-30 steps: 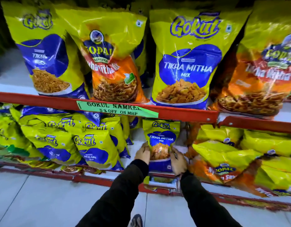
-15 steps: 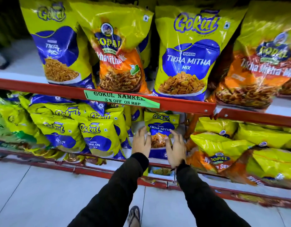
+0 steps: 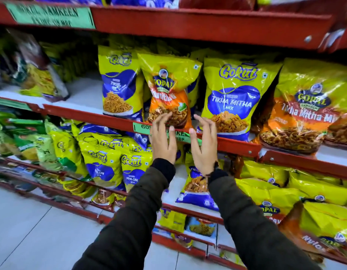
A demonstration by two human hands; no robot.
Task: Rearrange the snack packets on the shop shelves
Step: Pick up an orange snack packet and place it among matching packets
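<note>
While both hands hang raised and spread, holding nothing, the left hand [image 3: 163,141] seems to brush its fingertips [image 3: 164,118] against the orange-and-yellow Gopal packet [image 3: 169,90] standing on the red shelf [image 3: 237,146]. Right hand [image 3: 204,146] hovers just beside it, below the Gokul Tikha Mitha packet [image 3: 235,98].

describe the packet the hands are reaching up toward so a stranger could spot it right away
Find the red shelf edge with the green offer label, where both open hands rise. On that shelf, the Gopal packet stands second in the row, between two Gokul packets. Unlike those blue-and-yellow neighbours, its lower half is orange.
</note>
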